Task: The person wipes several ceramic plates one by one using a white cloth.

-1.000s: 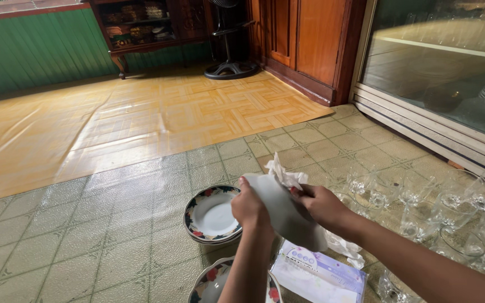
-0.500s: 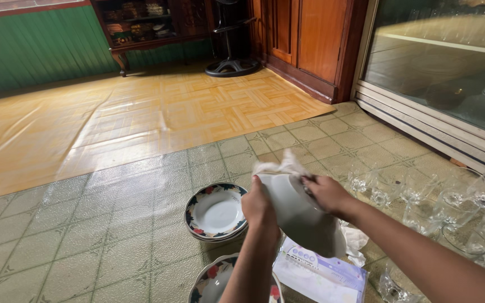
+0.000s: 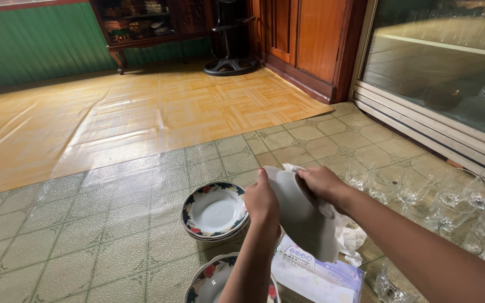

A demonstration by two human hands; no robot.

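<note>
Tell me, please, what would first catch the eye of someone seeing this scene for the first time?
First, at centre, the left hand and right hand hold a white plate upright, with a white tissue pressed to it. Just left of them, a stack of flower-rimmed plates sits on the green tiled floor. To the right, clear drinking glasses stand in a crowd before a glass-fronted cabinet.

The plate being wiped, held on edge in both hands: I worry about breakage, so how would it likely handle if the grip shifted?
The plate looks like rigid glazed ceramic, so probably slippery and brittle. The left hand pinches only its rim, while the right hand presses a tissue on it. The tiled floor below looks hard; a drop would likely chip it.
</note>
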